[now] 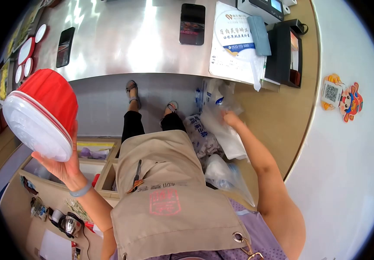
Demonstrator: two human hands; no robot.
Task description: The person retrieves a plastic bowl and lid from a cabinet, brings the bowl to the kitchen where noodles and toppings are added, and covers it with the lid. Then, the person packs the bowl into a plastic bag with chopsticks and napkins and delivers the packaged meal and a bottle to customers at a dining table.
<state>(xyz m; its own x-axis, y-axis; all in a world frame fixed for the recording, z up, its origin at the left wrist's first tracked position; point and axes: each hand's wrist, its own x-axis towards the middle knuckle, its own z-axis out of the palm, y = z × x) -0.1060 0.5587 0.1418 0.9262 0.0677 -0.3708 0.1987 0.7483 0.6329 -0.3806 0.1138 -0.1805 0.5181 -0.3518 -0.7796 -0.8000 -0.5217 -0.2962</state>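
Observation:
My left hand [63, 168] is raised at the left and closed around a red takeaway bowl [52, 93]. The bowl is tilted on its side, its translucent white lid [37, 128] turned toward the lower left. Low on the right, beneath the counter, my right hand [232, 118] pinches a clear plastic bag [221, 132] that hangs among other bags. Its fingertips are partly hidden by the plastic. Just beside that bag sits a bundle of printed plastic bags [201, 136].
A metal counter [109, 47] spans the front, bearing two phones [192, 24] and a paper-topped stack [226, 65] with a fan. A black box [284, 56] stands to the right. Open drawers [93, 167] lie at the left, and a white wall [343, 173] bounds the right.

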